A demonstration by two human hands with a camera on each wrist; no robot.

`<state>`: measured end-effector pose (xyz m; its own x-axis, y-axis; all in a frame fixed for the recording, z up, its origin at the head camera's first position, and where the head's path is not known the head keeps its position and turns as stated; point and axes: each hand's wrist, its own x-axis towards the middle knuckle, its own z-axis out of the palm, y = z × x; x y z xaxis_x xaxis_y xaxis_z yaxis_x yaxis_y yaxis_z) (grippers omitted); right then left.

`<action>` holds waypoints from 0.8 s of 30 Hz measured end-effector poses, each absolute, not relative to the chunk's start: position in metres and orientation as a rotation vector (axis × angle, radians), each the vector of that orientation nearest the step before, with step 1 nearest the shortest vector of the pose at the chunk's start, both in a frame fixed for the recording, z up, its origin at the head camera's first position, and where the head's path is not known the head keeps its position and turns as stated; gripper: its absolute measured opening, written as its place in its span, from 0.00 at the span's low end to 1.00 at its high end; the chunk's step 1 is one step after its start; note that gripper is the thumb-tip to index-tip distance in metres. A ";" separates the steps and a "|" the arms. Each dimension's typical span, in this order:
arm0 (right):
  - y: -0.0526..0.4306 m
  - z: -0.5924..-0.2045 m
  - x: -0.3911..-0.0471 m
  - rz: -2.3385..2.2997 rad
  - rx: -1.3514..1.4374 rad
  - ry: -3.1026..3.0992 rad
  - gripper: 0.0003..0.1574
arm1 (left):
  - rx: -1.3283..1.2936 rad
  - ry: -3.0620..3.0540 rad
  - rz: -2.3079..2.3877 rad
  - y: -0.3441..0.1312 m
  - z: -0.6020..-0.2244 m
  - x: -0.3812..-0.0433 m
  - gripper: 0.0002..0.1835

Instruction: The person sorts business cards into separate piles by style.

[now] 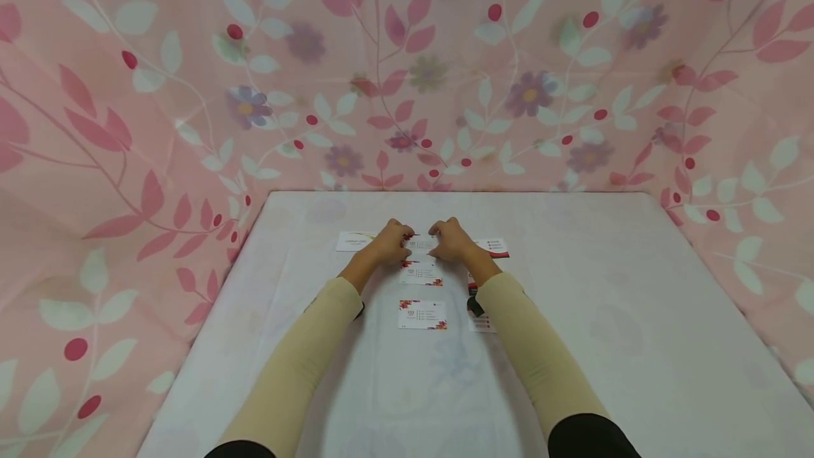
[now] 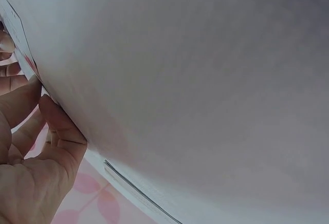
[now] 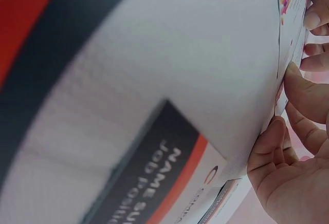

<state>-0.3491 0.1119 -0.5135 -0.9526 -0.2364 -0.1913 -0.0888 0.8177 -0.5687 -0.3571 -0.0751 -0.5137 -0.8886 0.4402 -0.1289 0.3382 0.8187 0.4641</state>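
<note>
We're pinching a white rectangular paper card with red-orange corner print (image 1: pixel 420 244) by opposite side edges, left hand (image 1: pixel 390 242) and right hand (image 1: pixel 452 240), over the white-covered table (image 1: pixel 636 302). Probably light, bendable; we're favouring edges.

A card (image 3: pixel 159 175) reads "NAME SU…", "JOB POSITI…", "COMPA…".

In the head view, soft, even light falls over the white worktop (image 1: pixel 636 302), leaving faint, blurry-edged shadows just inside both sleeves (image 1: pixel 292 366); no harsh glare shows. The floral backdrop (image 1: pixel 407 69) looks stretched toward the corners, and the business cards' (image 1: pixel 422 314) small print is unreadable. The left wrist view is dim and grey, darkest at upper right. In the right wrist view, the nearest red-and-black card (image 3: pixel 61 29) is out of focus.
</note>
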 end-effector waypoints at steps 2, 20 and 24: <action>0.112 -0.513 -0.349 -0.845 -0.259 2.748 0.31 | 0.614 2.781 0.631 -0.075 -0.513 -0.357 0.25; 0.111 -0.513 -0.347 -0.858 -0.216 2.741 0.31 | 0.586 2.738 0.678 -0.074 -0.509 -0.353 0.25; 0.111 -0.514 -0.347 -0.858 -0.223 2.747 0.32 | 0.581 2.742 0.663 -0.075 -0.509 -0.353 0.25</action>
<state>-0.3474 0.1110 -0.5137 -0.9559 -0.2194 -0.1951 -0.0693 0.8144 -0.5762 -0.3532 -0.0748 -0.5087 -0.8861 0.4371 -0.1544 0.3184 0.8159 0.4827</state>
